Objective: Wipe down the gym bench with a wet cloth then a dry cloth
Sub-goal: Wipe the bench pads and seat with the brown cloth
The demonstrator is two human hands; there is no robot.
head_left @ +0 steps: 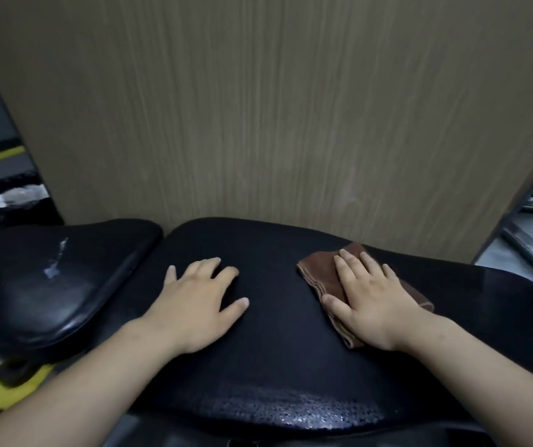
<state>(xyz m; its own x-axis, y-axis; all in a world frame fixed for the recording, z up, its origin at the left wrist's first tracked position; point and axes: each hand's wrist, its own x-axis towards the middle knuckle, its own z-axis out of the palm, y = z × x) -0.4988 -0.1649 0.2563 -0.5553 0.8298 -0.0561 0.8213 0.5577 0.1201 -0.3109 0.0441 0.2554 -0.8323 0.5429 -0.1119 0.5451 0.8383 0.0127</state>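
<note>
The black padded gym bench (pixel 274 350) runs across the lower half of the view, with a wet sheen along its near edge. A separate black seat pad (pixel 49 279) lies to its left, with a whitish scuff on top. My left hand (pixel 194 301) rests flat on the bench, fingers spread, holding nothing. My right hand (pixel 374 298) presses flat on a folded brown cloth (pixel 320 272) lying on the bench's right part; the cloth shows at both sides of the hand. Whether the cloth is wet or dry cannot be told.
A tall wood-grain panel (pixel 274 108) stands right behind the bench. Yellow and black floor markings (pixel 10 391) show at the lower left. A dark heap with something white (pixel 10 201) lies at the far left. Metal frame parts (pixel 529 240) stand at the right.
</note>
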